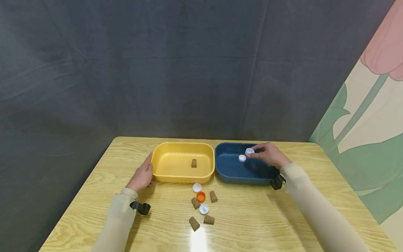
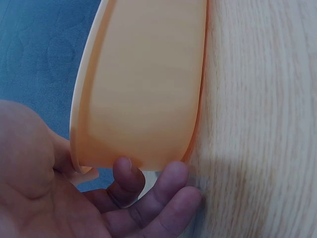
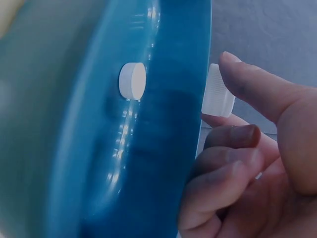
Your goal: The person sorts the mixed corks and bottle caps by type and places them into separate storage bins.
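Observation:
In the head view, my right hand (image 1: 269, 154) pinches a white bottle cap (image 1: 249, 151) between thumb and fingers over the blue tub (image 1: 242, 181). A second white bottle cap (image 1: 242, 158) lies inside that tub. The right wrist view shows the held white cap (image 3: 218, 91) beyond the tub's rim, against the thumb (image 3: 247, 82). My left hand (image 1: 143, 175) holds the left end of the yellow tub (image 1: 182, 179), its curled fingers (image 2: 173, 181) at the outer wall. One cork (image 1: 193, 163) lies in the yellow tub.
On the wooden table (image 1: 252, 217), in front of the tubs, lie several corks (image 1: 194, 224), two white caps (image 1: 197, 188) and an orange cap (image 1: 200, 196). A dark cloth (image 1: 189, 70) hangs behind the table. A flower-patterned surface (image 1: 371, 140) borders it on the right.

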The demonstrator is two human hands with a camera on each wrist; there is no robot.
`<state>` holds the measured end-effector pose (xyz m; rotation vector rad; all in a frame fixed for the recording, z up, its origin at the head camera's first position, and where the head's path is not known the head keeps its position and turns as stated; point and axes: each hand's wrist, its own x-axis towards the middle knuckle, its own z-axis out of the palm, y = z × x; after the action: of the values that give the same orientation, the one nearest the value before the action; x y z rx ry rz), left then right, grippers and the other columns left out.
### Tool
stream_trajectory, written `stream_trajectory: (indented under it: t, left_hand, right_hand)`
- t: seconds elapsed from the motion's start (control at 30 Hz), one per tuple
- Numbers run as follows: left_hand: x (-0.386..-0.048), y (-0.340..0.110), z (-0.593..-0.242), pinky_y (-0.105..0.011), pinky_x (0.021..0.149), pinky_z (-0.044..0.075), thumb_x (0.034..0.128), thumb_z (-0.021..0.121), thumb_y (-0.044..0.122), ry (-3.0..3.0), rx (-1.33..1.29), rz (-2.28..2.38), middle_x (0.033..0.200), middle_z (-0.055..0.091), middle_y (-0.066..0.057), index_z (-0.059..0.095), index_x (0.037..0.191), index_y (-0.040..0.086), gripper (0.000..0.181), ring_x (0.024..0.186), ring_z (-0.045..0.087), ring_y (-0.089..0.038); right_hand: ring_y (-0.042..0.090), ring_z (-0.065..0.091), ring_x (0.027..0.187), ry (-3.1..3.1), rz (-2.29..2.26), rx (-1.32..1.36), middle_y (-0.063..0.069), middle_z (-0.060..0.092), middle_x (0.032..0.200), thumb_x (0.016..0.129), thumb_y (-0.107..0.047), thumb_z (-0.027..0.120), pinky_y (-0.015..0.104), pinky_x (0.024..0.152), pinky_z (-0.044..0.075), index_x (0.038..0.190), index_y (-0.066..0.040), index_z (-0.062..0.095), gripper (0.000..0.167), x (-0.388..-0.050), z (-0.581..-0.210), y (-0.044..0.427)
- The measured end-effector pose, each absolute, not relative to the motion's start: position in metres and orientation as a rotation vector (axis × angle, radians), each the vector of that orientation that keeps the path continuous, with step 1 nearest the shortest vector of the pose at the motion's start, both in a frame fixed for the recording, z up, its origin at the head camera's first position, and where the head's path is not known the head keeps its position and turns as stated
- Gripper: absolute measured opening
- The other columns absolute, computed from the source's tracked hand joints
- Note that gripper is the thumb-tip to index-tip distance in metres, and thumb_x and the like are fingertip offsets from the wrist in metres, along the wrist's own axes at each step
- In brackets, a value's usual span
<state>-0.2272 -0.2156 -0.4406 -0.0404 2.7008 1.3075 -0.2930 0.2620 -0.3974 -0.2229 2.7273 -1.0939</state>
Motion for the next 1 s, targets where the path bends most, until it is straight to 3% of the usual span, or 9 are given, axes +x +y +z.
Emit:
stream_trajectory:
  t: [0.27, 0.53, 0.6, 0.67, 0.73, 0.8, 0.9, 1.0]
  left_hand:
    - [-0.227, -0.214, -0.44, -0.036, 0.062, 0.052, 0.1109, 0.019, 0.022, 2.71, -0.046, 1.294, 0.082, 0.056, -0.019, 0.003, 0.162, 0.012, 0.055, 0.066, 0.059, -0.024]
    - [-0.227, -0.215, -0.44, -0.035, 0.062, 0.052, 0.111, 0.018, 0.023, 2.705, -0.072, 1.298, 0.081, 0.056, -0.018, 0.003, 0.163, 0.014, 0.055, 0.066, 0.058, -0.024]
    - [-0.227, -0.215, -0.441, -0.035, 0.062, 0.052, 0.111, 0.017, 0.023, 2.705, -0.073, 1.295, 0.081, 0.055, -0.018, 0.003, 0.163, 0.014, 0.055, 0.066, 0.058, -0.024]
    - [-0.227, -0.215, -0.441, -0.036, 0.062, 0.052, 0.111, 0.018, 0.023, 2.707, -0.072, 1.293, 0.081, 0.055, -0.018, 0.003, 0.163, 0.014, 0.055, 0.066, 0.058, -0.024]
    - [-0.227, -0.215, -0.441, -0.036, 0.063, 0.052, 0.111, 0.018, 0.023, 2.706, -0.07, 1.294, 0.082, 0.055, -0.018, 0.003, 0.163, 0.014, 0.055, 0.066, 0.058, -0.024]
    - [-0.227, -0.215, -0.441, -0.036, 0.063, 0.052, 0.1109, 0.017, 0.023, 2.707, -0.064, 1.292, 0.082, 0.055, -0.018, 0.003, 0.163, 0.014, 0.055, 0.067, 0.058, -0.024]
    - [-0.227, -0.215, -0.44, -0.036, 0.063, 0.052, 0.1109, 0.017, 0.023, 2.709, -0.06, 1.289, 0.082, 0.055, -0.018, 0.003, 0.163, 0.014, 0.055, 0.067, 0.058, -0.024]
    - [-0.227, -0.215, -0.44, -0.036, 0.063, 0.053, 0.1108, 0.018, 0.023, 2.711, -0.052, 1.287, 0.082, 0.055, -0.018, 0.003, 0.163, 0.013, 0.055, 0.066, 0.059, -0.024]
  right_hand:
    - [0.013, 0.026, 0.043, 2.727, -1.065, -0.199, 0.005, 0.059, 0.076, 0.089, -0.031, 0.077, 0.029, 0.043, 0.03, 0.128, -0.001, 0.066, 0.051, -0.302, -0.402, 0.262]
    - [0.011, 0.025, 0.043, 2.695, -1.058, -0.21, 0.017, 0.067, 0.101, 0.091, -0.028, 0.075, 0.028, 0.044, 0.03, 0.128, 0.003, 0.065, 0.049, -0.306, -0.406, 0.26]
    - [0.011, 0.024, 0.042, 2.687, -1.064, -0.196, 0.017, 0.068, 0.096, 0.091, -0.027, 0.075, 0.028, 0.044, 0.03, 0.128, 0.003, 0.065, 0.049, -0.307, -0.406, 0.26]
    - [0.01, 0.024, 0.042, 2.686, -1.05, -0.189, 0.011, 0.065, 0.08, 0.091, -0.028, 0.075, 0.028, 0.044, 0.03, 0.128, 0.003, 0.065, 0.049, -0.307, -0.407, 0.26]
    - [0.01, 0.024, 0.042, 2.684, -1.03, -0.183, 0.002, 0.053, 0.063, 0.091, -0.029, 0.075, 0.028, 0.044, 0.03, 0.129, 0.003, 0.065, 0.05, -0.307, -0.407, 0.26]
    - [0.01, 0.023, 0.043, 2.685, -1.012, -0.166, -0.003, 0.038, 0.058, 0.091, -0.03, 0.075, 0.027, 0.044, 0.031, 0.129, 0.001, 0.065, 0.051, -0.308, -0.408, 0.26]
    - [0.011, 0.026, 0.047, 2.685, -0.989, -0.169, 0.006, 0.053, 0.074, 0.091, -0.032, 0.074, 0.028, 0.045, 0.033, 0.132, 0.001, 0.063, 0.054, -0.308, -0.409, 0.26]
    - [0.014, 0.029, 0.051, 2.687, -0.976, -0.174, 0.021, 0.059, 0.119, 0.091, -0.033, 0.073, 0.029, 0.046, 0.035, 0.134, 0.001, 0.062, 0.056, -0.308, -0.407, 0.26]
